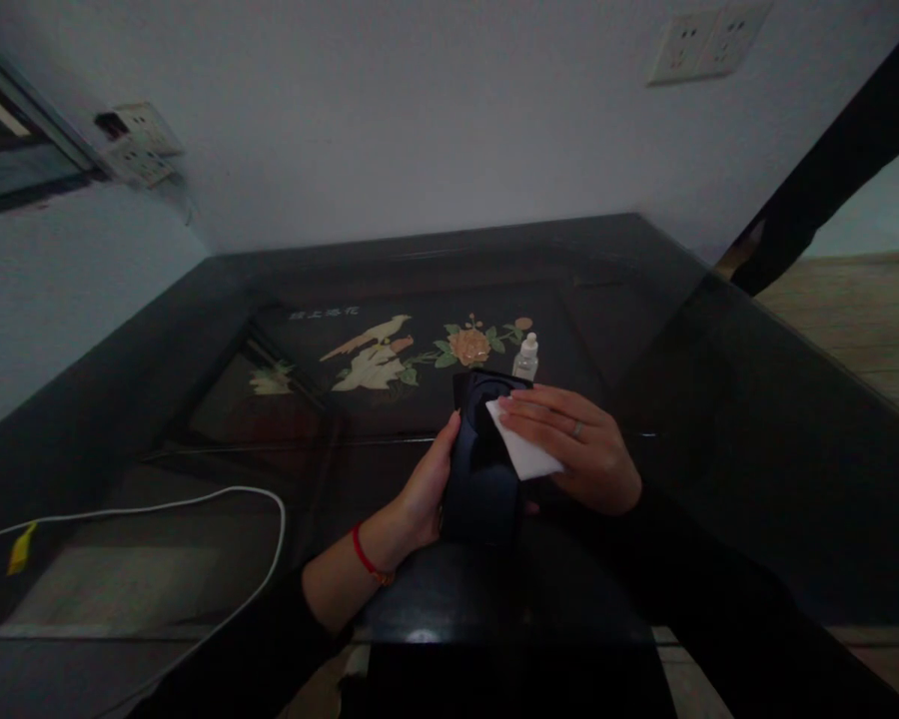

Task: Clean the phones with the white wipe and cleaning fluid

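Observation:
My left hand (426,486) grips a dark, glossy slab that looks like a phone (479,499), its thumb along the left edge; a fingertip shows past the right edge. Folded in my right hand (584,439) is a white wipe (528,454), pressed against the upper right of the phone's face. The right fingers lie together over the wipe. Just behind the phone, a small clear bottle with a white dropper top (526,358) stands upright on the table, its lower part hidden.
The dark glossy table (719,449) carries an inlaid bird (375,340) and flower (470,347) picture. A white cable (217,492) with a yellow tag (20,551) curves over its left side. Wall sockets (708,42) are behind, and a person's dark-clothed leg (824,180) is at right.

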Tool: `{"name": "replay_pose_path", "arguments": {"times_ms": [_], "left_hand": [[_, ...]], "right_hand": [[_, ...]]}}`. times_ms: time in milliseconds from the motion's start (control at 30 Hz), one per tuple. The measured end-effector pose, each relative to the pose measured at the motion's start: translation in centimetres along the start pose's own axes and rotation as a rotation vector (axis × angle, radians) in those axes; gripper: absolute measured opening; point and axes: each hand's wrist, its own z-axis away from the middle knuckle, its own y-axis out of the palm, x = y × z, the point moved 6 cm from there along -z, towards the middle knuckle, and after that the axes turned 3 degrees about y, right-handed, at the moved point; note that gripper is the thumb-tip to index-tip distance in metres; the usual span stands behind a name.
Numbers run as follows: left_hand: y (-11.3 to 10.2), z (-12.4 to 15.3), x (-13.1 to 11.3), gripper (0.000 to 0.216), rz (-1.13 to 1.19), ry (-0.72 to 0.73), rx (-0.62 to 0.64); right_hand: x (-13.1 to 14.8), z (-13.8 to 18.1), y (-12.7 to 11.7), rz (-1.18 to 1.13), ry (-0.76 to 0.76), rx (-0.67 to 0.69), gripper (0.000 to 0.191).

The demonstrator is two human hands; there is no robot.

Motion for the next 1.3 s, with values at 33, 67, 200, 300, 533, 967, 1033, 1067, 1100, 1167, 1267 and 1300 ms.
{"name": "replay_pose_path", "arguments": {"times_ms": [33,67,200,300,533,967,1033,1067,1100,1167,1267,1300], "left_hand": [[0.2,0.1,0.1,0.065,-0.013,-0.013,0.017],[0.3,0.2,0.2,0.066,-0.03,-0.023,0.031],[0.3,0.4,0.2,0.062,-0.045,-0.005,0.011],[-0.1,0.1,-0.2,0.063,0.001,0.028,-0.009],[-0.3,0.2,-0.2,0.065,-0.029,0.003,0.005],[-0.8,0.0,-0.2,0.06,-0.088,0.073,-0.032],[-0.9,-0.2,0.1,0.059,-0.076,0.098,-0.05],[-0.9,-0.3,0.1,0.058,-0.068,0.115,-0.059],[-0.9,-0.4,0.1,0.056,-0.06,0.131,-0.066],[-0.8,-0.3,-0.3,0.052,-0.04,0.175,-0.099],[-0.4,0.2,-0.7,0.053,-0.035,0.174,-0.14],[-0.1,0.4,-0.8,0.055,-0.037,0.152,-0.135]], "right_hand": [[-0.4,0.0,-0.2,0.027,0.041,-0.03,0.039],[-0.6,0.1,-0.3,0.053,0.07,-0.044,0.04],[-0.4,0.0,0.7,0.077,0.034,0.009,0.036],[0.3,0.1,1.3,-0.009,-0.05,0.081,0.032],[-0.9,0.2,0.0,0.008,0.108,-0.033,0.044],[0.0,-0.1,0.1,-0.049,0.082,-0.055,0.038],[0.4,-0.2,0.5,-0.07,0.08,-0.054,0.037],[0.7,-0.3,0.7,-0.083,0.069,-0.046,0.036],[1.0,-0.3,0.9,-0.097,0.047,-0.032,0.034],[1.4,-0.3,1.1,-0.119,-0.014,0.003,0.031],[1.0,-0.2,0.8,-0.085,-0.05,0.01,0.026],[0.6,-0.1,0.5,-0.053,-0.036,-0.004,0.026]]}}
